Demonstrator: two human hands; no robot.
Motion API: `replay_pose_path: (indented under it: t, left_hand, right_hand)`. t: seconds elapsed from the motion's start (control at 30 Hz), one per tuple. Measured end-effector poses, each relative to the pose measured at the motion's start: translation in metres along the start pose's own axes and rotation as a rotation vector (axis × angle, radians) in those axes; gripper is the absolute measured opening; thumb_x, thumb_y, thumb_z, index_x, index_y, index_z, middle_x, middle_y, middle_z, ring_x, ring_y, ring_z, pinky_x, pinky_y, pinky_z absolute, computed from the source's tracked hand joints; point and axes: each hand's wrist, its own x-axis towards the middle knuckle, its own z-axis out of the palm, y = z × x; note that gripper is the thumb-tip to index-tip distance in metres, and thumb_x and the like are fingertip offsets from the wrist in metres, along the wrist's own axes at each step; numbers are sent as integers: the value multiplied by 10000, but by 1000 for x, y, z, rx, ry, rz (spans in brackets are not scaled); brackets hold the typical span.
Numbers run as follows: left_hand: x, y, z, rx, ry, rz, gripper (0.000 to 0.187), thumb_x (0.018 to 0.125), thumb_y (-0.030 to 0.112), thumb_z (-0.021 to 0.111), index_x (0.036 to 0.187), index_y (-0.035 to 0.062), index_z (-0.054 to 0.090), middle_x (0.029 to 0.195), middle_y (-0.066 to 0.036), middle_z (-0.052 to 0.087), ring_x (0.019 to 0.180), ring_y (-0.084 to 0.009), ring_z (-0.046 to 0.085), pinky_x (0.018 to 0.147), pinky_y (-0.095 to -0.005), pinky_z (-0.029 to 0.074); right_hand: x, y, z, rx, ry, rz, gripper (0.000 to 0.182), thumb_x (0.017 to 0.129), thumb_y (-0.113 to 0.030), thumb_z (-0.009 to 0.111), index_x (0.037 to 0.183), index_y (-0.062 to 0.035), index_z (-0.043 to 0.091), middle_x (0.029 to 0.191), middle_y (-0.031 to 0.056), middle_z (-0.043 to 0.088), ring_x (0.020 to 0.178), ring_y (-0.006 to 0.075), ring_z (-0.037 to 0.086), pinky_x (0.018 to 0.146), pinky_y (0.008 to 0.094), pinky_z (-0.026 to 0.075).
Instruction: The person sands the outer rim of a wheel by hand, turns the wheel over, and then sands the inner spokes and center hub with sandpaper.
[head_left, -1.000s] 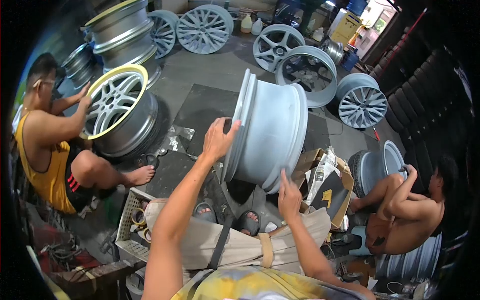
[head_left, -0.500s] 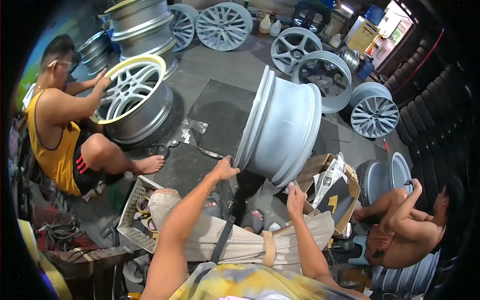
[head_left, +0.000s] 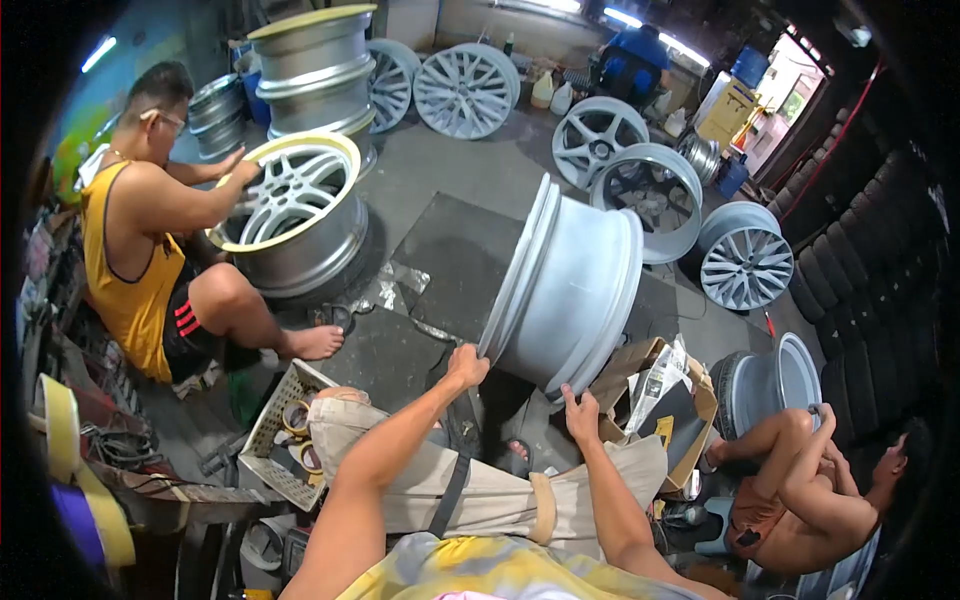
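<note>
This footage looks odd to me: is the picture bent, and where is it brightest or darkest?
Head view: yes, bowed, with black corners darkest; same view: lamps and doorway glare brightest, tires at right sink into shadow, the center rim looks fairly sharp.

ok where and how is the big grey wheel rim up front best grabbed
Probably from the wearer's side, gripping the wheel rim by its two end lips: left hand on the left lip, right hand on the right lip. The lips flare out beyond the broad, smooth barrel, so they offer edges to hook.
</note>
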Motion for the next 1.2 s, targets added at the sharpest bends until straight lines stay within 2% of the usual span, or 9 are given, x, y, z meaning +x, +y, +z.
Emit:
replay_pose_path:
  t: [0.23,0.43,0.57,0.6,0.67,0.8,0.93,1.07,1.2]
  left_hand:
    - [-46,60,-55,148,24,101,495,821,358,603,971,-103,703,1017,-351,667,1040,-483,645,934,-502,497]
    - [-56,114,-98,8,5,214,566,821,453,625,827,-109,692,869,-330,684,881,-471,677,838,-504,514]
    - [-49,146,-116,108,11,174,512,842,439,688,826,-72,674,826,-252,670,803,-374,660,757,-454,502]
    - [-36,147,-108,8,214,353,471,878,403,670,901,-67,644,879,-262,653,837,-410,643,777,-486,499]
    - [-21,150,-81,-92,411,523,434,914,367,651,977,-61,615,933,-272,636,871,-446,626,797,-518,497]
    - [5,162,-53,-176,516,545,269,1023,220,489,1121,-30,514,977,-272,611,920,-490,597,824,-525,465]
    - [28,166,-59,-182,483,588,259,1026,218,484,1084,-30,529,964,-308,622,920,-507,602,792,-542,464]
    - [63,186,-64,-126,437,546,296,1028,262,477,1044,-26,542,897,-327,649,873,-537,614,752,-585,461]
    - [107,201,-69,-62,410,504,355,1022,302,465,982,-39,557,927,-337,648,882,-538,614,780,-601,467]
  right_hand:
    - [-13,-62,-50,-69,11,-29,486,940,-412,676,902,72,658,687,148,617,667,149,532,653,366,466]
    - [16,-81,-97,197,9,59,399,1029,-338,574,878,18,674,742,-68,510,705,65,421,632,276,380]
    - [42,-109,-118,208,194,-121,414,1046,-331,538,832,17,605,692,-45,453,660,73,384,576,289,340]
    - [55,-118,-125,118,326,-202,437,1049,-336,529,827,35,588,636,-22,439,633,75,398,554,288,338]
    - [87,-147,-132,-15,534,-477,339,1044,-248,522,945,55,636,695,77,549,624,153,477,584,323,392]
    - [157,-217,-105,-286,347,-881,213,983,-172,573,1085,-33,698,913,177,647,782,356,631,682,404,499]
    - [288,-182,-63,-767,-138,-639,292,966,-295,576,1107,-90,728,1006,198,683,939,409,656,831,518,508]
    - [308,-197,2,-611,-11,-298,314,965,-274,544,1080,-45,726,1078,235,693,1007,417,660,886,504,519]
    - [179,-198,31,-588,416,-872,322,944,-144,520,1180,26,658,1278,213,629,1225,386,575,1049,495,439]
